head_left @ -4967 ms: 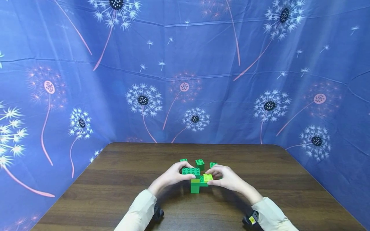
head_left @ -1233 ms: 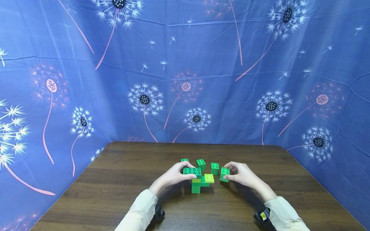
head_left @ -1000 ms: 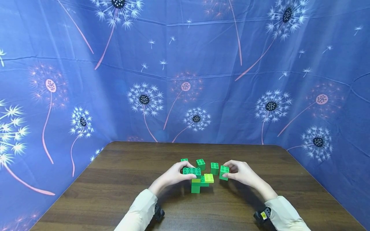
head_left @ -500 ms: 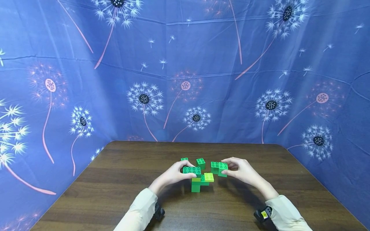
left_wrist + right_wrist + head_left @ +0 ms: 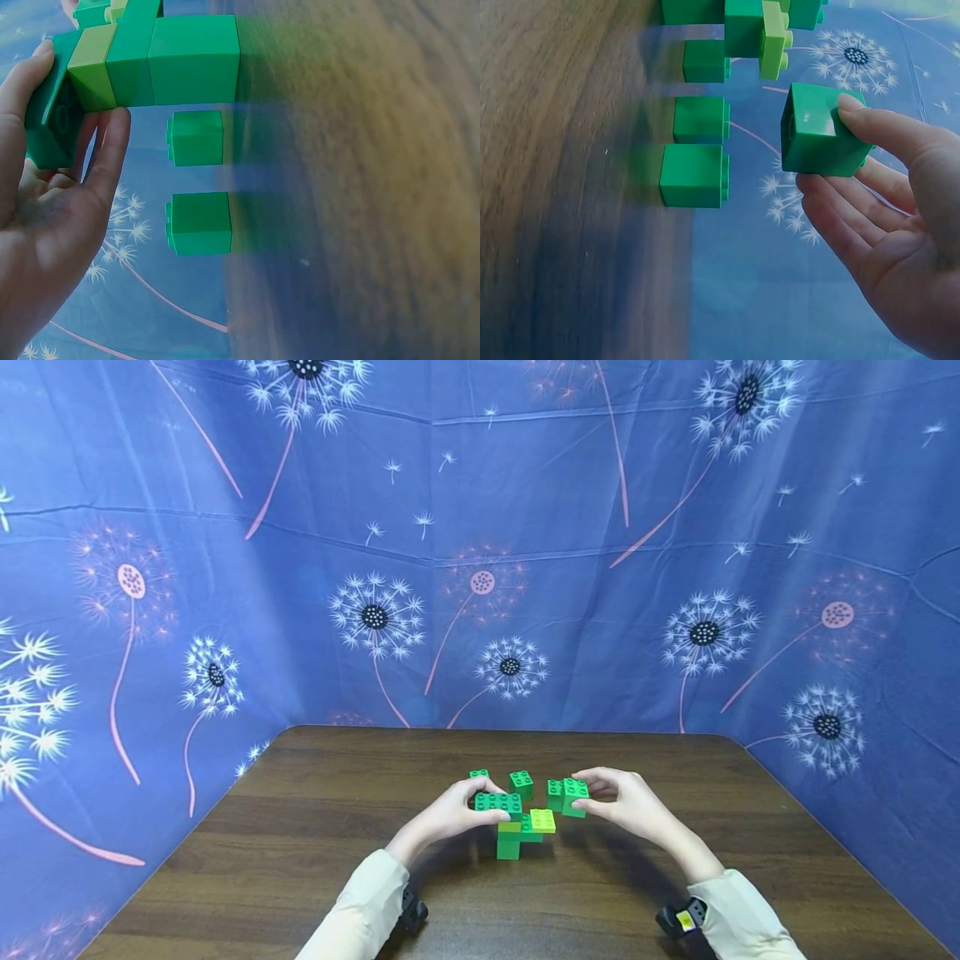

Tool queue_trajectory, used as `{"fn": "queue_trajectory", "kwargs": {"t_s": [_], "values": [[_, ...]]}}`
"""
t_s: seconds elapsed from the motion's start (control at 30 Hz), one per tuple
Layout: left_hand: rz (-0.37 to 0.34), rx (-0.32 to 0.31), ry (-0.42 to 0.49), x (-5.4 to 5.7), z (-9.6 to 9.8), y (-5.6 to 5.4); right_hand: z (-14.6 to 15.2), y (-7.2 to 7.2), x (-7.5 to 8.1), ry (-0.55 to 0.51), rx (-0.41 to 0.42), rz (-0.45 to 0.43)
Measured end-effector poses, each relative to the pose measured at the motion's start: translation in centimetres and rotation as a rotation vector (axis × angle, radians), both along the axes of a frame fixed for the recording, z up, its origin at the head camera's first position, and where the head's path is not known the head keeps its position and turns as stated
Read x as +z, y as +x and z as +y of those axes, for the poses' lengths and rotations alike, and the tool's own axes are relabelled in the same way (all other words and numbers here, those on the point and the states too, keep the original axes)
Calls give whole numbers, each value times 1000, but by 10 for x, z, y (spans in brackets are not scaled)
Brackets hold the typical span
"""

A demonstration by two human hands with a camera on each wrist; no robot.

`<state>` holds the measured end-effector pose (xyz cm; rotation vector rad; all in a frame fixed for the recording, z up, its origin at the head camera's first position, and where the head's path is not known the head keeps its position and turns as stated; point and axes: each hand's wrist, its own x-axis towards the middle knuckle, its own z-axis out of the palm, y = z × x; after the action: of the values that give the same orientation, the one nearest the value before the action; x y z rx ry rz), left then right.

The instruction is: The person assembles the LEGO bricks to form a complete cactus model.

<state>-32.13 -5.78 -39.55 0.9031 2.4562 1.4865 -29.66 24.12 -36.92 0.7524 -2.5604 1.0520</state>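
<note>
A small structure of toy building blocks stands mid-table: a green block point(image 5: 507, 847) as its foot, a longer green brick above, a lime block point(image 5: 93, 67), and an eight-stud green brick point(image 5: 498, 803) on top. My left hand point(image 5: 450, 812) grips that top brick between thumb and fingers. On the structure's right arm sits a thin lime brick point(image 5: 542, 821). To the right, my right hand point(image 5: 624, 800) pinches a tall four-stud green block point(image 5: 825, 131), thumb on one side and fingers on the other. It is raised off the table, studs up, close to the structure's right.
Several loose green blocks stand in a row behind the structure: one at the left point(image 5: 478, 774), one in the middle point(image 5: 521, 786) and one point(image 5: 555, 794) partly behind the held block. The brown wooden table point(image 5: 337, 777) ends at a blue dandelion-print cloth point(image 5: 570, 610).
My right hand has left the lime brick on the structure and taken a green block. Over the last second it has carried that block left and upward. My left hand stays put.
</note>
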Motion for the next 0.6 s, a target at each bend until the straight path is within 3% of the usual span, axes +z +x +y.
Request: {"fn": "queue_trajectory", "kwargs": {"t_s": [0.33, 0.6], "values": [[16, 4, -8, -1, 0, -2, -5, 0, -1, -10, 50, 67], [14, -4, -6, -1, 0, -2, -10, 3, 2, -13, 69, 45]]}}
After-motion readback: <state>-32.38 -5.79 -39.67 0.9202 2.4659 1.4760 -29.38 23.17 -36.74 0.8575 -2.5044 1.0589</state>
